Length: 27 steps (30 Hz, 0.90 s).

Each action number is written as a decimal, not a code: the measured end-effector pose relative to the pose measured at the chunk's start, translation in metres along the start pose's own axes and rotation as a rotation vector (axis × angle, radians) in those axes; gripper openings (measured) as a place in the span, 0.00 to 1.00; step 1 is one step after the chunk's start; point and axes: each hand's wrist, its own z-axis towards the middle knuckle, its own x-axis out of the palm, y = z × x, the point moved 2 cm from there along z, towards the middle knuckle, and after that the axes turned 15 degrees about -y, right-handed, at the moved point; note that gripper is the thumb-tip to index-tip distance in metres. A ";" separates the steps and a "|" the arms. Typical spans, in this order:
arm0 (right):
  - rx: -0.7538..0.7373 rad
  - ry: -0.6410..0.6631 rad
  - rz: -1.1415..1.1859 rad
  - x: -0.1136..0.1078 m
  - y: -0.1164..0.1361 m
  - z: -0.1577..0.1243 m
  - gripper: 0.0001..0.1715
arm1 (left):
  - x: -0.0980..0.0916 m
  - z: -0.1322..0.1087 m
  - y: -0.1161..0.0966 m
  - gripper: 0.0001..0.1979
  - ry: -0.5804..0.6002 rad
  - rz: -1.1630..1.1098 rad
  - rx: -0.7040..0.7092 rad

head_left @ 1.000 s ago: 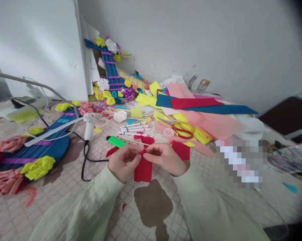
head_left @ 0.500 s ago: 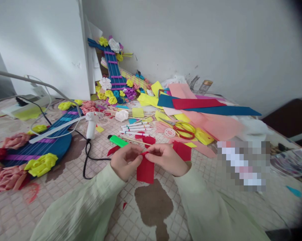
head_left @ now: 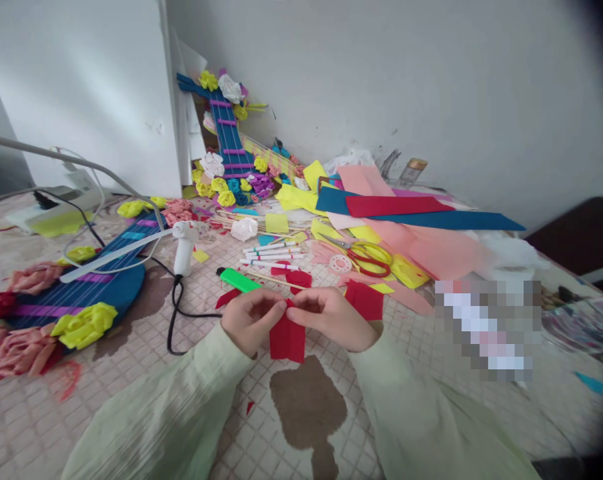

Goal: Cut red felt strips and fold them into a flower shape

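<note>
A small piece of red crepe paper (head_left: 287, 339) hangs between my hands above the table, its top edge pinched and its lower part hanging down. My left hand (head_left: 251, 319) is closed on the paper's upper left, thumb against fingertips. From the other side my right hand (head_left: 329, 315) pinches the same top edge, its thumb close to the left one. More red paper (head_left: 364, 300) lies beside my right wrist. Just beyond my left hand is a green utility knife (head_left: 239, 280). A round red paper piece (head_left: 298, 280) lies behind my fingers.
At left stand a white glue gun (head_left: 184, 250) with a black cord and a blue paper guitar (head_left: 116, 283) with paper flowers. Markers (head_left: 271, 255), scissors (head_left: 369, 257) and coloured paper strips (head_left: 411, 212) lie behind my hands. Another decorated guitar (head_left: 231, 137) leans at the back.
My fingertips have shifted slightly at the paper's top edge, which now pokes up between them. The paper's lower end has moved a little left and its bottom edge looks more bent.
</note>
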 end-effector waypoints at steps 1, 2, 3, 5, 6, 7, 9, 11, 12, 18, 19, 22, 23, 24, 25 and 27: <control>0.002 -0.006 0.000 0.000 0.000 0.000 0.07 | 0.000 0.000 0.000 0.06 0.003 0.002 -0.003; 0.002 -0.011 -0.003 0.001 0.000 0.000 0.06 | 0.001 -0.001 -0.001 0.06 0.007 0.002 -0.004; 0.000 -0.013 -0.004 0.001 -0.001 0.000 0.06 | 0.001 -0.001 -0.001 0.06 0.013 0.001 -0.002; -0.001 -0.004 -0.003 0.001 -0.002 0.000 0.05 | 0.001 -0.002 -0.001 0.06 0.021 -0.003 0.001; 0.000 0.003 -0.002 0.001 -0.003 0.000 0.05 | 0.002 -0.002 -0.001 0.06 0.025 -0.004 0.003; 0.002 0.012 0.001 0.002 -0.003 0.000 0.05 | 0.002 -0.002 -0.002 0.06 0.028 -0.003 0.005; 0.007 0.027 0.008 0.002 -0.003 0.000 0.05 | 0.002 -0.002 -0.002 0.07 0.030 0.003 0.010; 0.012 0.034 0.014 0.002 -0.002 0.000 0.05 | 0.001 -0.001 -0.002 0.07 0.033 0.010 0.014; 0.013 0.034 0.017 0.002 -0.002 -0.001 0.05 | 0.001 -0.001 -0.002 0.07 0.037 0.011 0.014; 0.021 0.025 0.024 0.002 0.004 -0.003 0.07 | 0.000 0.000 0.000 0.07 0.061 0.013 0.002; 0.022 0.027 0.021 0.002 0.003 -0.003 0.07 | 0.001 0.000 0.001 0.07 0.062 0.016 0.003; 0.028 0.027 0.015 0.002 0.000 -0.002 0.07 | 0.001 -0.001 0.000 0.07 0.064 0.027 0.011; 0.029 0.027 0.015 0.003 -0.001 -0.002 0.07 | 0.001 -0.001 -0.001 0.07 0.064 0.027 0.015; 0.029 0.028 0.017 0.003 -0.001 -0.002 0.06 | 0.001 -0.001 -0.001 0.07 0.064 0.025 0.020; 0.028 0.028 0.019 0.003 -0.002 -0.001 0.06 | 0.001 -0.001 -0.001 0.07 0.064 0.019 0.025; 0.025 0.030 0.019 0.003 -0.002 -0.001 0.06 | 0.001 -0.001 -0.002 0.07 0.062 0.009 0.037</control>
